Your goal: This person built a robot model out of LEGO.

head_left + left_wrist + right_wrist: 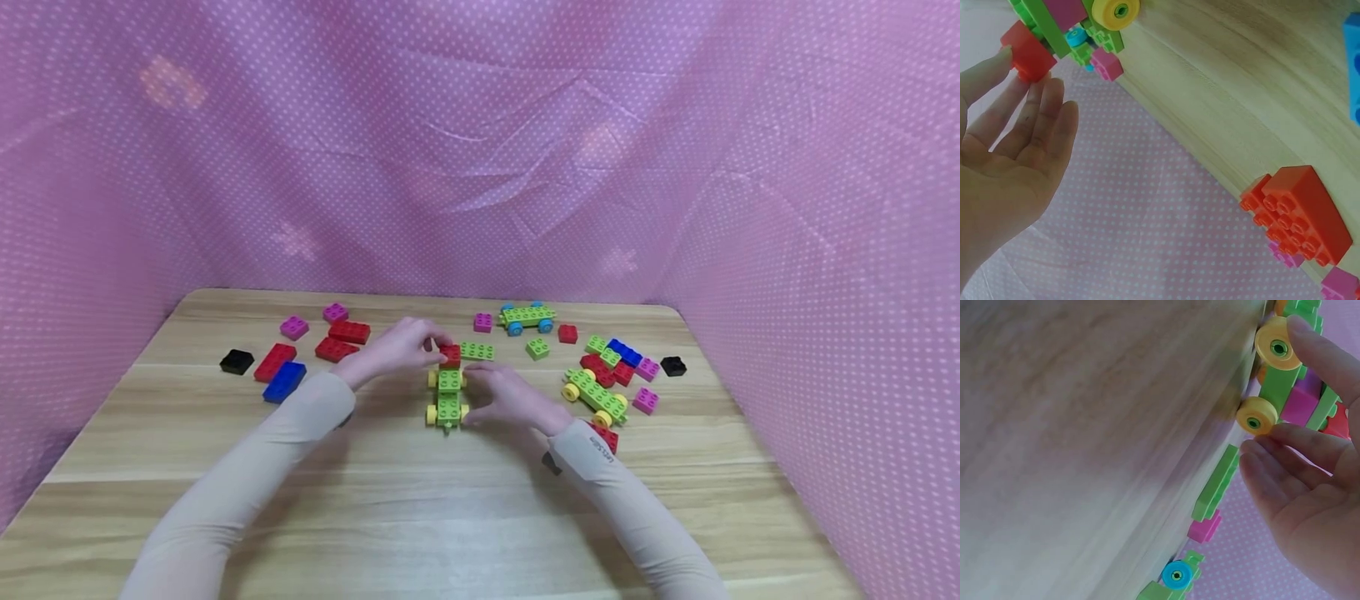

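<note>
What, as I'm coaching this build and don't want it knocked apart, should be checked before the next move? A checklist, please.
1. Red block held: ok, the left hand pinches it.
2. Green car steadied: ok, the right hand holds it at the yellow wheels.
3. Magenta block in place: ok, between the car and the raised green plate.
4. Red block pressed fully home: cannot tell, no view shows the joint clearly.
5. Far side free of loose pieces: not ok, a green brick lies close by.

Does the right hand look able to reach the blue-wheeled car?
Probably yes, once the right hand leaves the yellow-wheeled car it touches; only low bricks lie before the blue-wheeled car.
</note>
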A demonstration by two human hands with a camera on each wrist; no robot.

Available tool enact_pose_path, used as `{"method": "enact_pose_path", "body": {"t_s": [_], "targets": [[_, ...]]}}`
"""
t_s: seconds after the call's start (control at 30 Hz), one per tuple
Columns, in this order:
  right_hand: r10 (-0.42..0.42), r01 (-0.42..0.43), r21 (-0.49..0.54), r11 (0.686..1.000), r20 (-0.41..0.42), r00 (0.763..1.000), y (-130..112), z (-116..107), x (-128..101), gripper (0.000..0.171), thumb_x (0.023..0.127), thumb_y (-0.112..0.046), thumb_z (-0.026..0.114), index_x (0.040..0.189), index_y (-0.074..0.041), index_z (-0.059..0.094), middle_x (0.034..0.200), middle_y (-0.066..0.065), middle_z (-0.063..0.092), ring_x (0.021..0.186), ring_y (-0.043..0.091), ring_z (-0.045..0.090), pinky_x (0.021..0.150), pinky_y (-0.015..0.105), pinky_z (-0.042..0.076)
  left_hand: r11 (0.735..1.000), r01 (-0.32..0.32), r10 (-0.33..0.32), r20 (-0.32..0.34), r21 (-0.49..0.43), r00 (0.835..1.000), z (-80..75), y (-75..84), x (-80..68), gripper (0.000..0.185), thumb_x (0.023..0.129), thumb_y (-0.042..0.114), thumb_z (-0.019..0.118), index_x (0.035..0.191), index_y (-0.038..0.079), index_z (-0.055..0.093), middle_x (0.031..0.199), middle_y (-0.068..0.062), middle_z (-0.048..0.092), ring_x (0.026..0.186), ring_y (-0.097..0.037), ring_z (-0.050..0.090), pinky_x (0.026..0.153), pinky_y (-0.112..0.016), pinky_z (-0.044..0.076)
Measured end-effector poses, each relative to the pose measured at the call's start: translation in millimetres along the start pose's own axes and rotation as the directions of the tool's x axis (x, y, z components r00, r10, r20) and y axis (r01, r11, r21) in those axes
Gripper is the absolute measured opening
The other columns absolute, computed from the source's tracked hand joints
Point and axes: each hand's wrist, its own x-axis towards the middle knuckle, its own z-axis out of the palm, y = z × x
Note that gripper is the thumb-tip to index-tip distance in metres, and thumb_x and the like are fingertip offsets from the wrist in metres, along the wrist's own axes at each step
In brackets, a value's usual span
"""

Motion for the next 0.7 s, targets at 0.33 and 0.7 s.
{"method": "enact_pose_path", "body": {"t_s": [0.33, 0.7], "targets": [[-0.029, 0.029, -0.01, 1.0, -0.016, 0.999, 2.9, 2.4, -2.3, 0.081, 0.078, -0.035, 0.084, 0.145, -0.006, 0.048, 0.153, 0.013, 0.046, 0.141, 0.03, 0.046, 0.119, 0.046, 0.037, 0.999, 0.024, -0.025, -0.014, -0.022, 1.0, 3.6, 3.7, -3.0, 0.031, 0.09, 0.016, 0.073, 0.119, 0.006, 0.071, 0.113, -0.008, 0.074, 0.096, -0.02, 0.066, 0.086, -0.035, 0.058], [-0.05, 0.05, -0.005, 0.999, -0.023, 0.998, 7.3, 7.3, -5.3, 0.081, 0.077, -0.036, 0.084, 0.144, -0.007, 0.049, 0.151, 0.012, 0.048, 0.139, 0.029, 0.048, 0.118, 0.046, 0.038, 1.0, 0.017, -0.017, -0.026, -0.025, 1.0, 10.3, 3.5, -7.9, 0.034, 0.088, 0.015, 0.074, 0.121, 0.006, 0.069, 0.115, -0.009, 0.074, 0.096, -0.021, 0.067, 0.087, -0.034, 0.057]]}}
